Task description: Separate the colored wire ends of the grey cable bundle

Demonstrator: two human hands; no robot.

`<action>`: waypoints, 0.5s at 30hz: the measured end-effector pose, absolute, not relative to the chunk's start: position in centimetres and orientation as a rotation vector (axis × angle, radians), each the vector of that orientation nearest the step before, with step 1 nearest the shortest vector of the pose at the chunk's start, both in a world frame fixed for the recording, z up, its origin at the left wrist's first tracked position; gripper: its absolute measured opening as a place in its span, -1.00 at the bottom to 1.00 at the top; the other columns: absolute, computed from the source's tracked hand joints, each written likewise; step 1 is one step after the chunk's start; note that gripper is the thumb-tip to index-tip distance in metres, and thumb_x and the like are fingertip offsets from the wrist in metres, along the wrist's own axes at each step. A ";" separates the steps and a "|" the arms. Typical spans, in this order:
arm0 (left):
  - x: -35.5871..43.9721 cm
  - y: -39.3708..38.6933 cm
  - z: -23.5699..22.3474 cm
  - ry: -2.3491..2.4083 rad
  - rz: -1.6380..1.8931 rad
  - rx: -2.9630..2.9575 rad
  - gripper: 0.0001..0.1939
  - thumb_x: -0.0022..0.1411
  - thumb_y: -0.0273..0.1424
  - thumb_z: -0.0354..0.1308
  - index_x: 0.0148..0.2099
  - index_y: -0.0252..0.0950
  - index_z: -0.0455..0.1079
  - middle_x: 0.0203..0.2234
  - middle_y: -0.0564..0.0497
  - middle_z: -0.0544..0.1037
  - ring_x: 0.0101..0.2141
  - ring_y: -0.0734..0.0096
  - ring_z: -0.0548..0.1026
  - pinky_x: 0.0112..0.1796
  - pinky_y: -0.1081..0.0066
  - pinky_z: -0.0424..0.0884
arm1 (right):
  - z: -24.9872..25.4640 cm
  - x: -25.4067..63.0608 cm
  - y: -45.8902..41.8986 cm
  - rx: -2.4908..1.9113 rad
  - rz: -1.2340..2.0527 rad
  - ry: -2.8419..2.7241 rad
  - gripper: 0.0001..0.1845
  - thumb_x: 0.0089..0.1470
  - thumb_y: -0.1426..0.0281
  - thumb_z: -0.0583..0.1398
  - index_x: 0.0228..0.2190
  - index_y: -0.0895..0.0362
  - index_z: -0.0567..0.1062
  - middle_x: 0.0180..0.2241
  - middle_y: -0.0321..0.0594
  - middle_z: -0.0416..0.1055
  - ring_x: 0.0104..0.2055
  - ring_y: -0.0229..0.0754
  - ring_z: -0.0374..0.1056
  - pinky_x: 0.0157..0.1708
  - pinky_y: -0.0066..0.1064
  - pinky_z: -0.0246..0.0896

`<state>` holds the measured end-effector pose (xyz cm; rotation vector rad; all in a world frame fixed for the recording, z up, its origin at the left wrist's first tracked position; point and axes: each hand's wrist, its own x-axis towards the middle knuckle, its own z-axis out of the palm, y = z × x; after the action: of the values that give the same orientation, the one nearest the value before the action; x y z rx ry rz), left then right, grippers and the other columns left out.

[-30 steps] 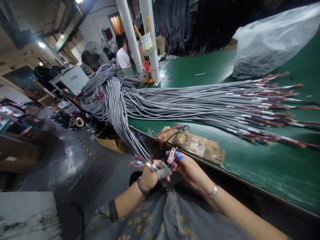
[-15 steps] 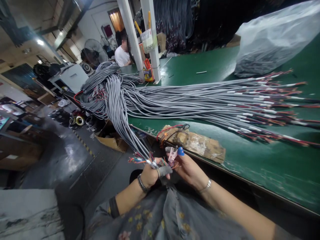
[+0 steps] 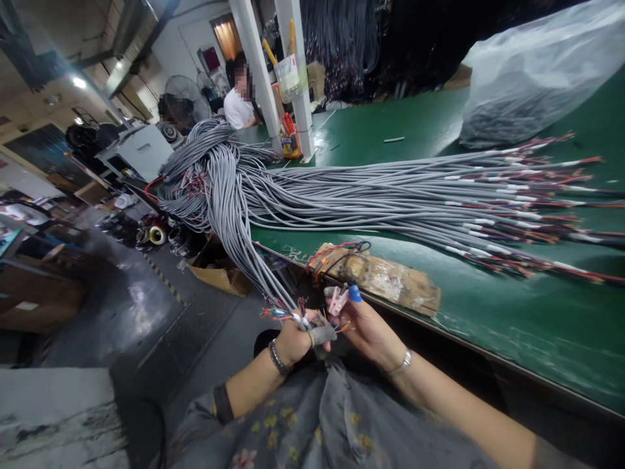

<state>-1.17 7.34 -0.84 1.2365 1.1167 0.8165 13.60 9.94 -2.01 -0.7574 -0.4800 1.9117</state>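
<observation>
My left hand [image 3: 294, 340] is closed around the ends of several grey cables [image 3: 258, 260] that hang off the table edge, their coloured wire tips [image 3: 283, 315] fanning out above my fist. A grey finger cot covers my left thumb. My right hand [image 3: 364, 326] pinches a small pink tool [image 3: 336, 301] close to those wire ends; one fingertip wears a blue cot [image 3: 354, 293]. The big bundle of grey cables [image 3: 390, 195] lies across the green table [image 3: 512, 312].
A worn wooden block [image 3: 385, 280] with red and black wires sits at the table edge beside my right hand. A clear plastic bag [image 3: 532, 78] lies at the back right. White posts [image 3: 293, 78] stand on the table. Two people work behind them. A cardboard box [image 3: 215, 270] sits on the floor.
Both hands have stayed together at the wire ends, shifting slightly up. The pink tool and blue fingertip moved a little to the right.
</observation>
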 end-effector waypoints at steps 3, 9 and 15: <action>-1.3 7.0 -0.2 1.118 0.789 1.254 -0.57 -0.09 -0.04 0.30 -0.57 -0.34 0.41 -0.71 0.02 0.46 -0.65 0.49 0.36 -0.53 0.46 0.29 | -2.2 14.0 9.7 -0.704 1.974 -0.449 -0.48 -0.28 -0.08 0.36 -0.45 0.11 0.58 -0.50 -0.24 0.47 -0.56 -0.29 0.22 -0.54 -0.44 0.19; -1.1 5.8 1.2 1.225 0.827 1.262 -0.55 -0.09 0.01 0.29 -0.58 -0.31 0.40 -0.69 0.01 0.48 -0.61 0.44 0.39 -0.50 0.44 0.29 | -2.1 14.5 9.4 -0.612 2.053 -0.441 -0.50 -0.26 -0.05 0.37 -0.43 0.11 0.59 -0.47 -0.24 0.49 -0.48 -0.28 0.30 -0.48 -0.49 0.24; -1.0 5.6 0.3 1.314 0.918 1.385 -0.59 0.08 -0.05 0.20 -0.57 -0.28 0.37 -0.67 0.01 0.49 -0.57 0.43 0.41 -0.37 0.39 0.34 | -1.2 14.2 9.4 -0.752 1.892 -0.506 -0.57 -0.32 0.08 0.43 -0.46 0.12 0.57 -0.52 -0.29 0.46 -0.50 -0.29 0.27 -0.49 -0.46 0.20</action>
<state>-1.05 5.60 0.29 1.3847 1.3137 0.9181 14.18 9.42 -1.24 -0.7520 -0.5057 1.8921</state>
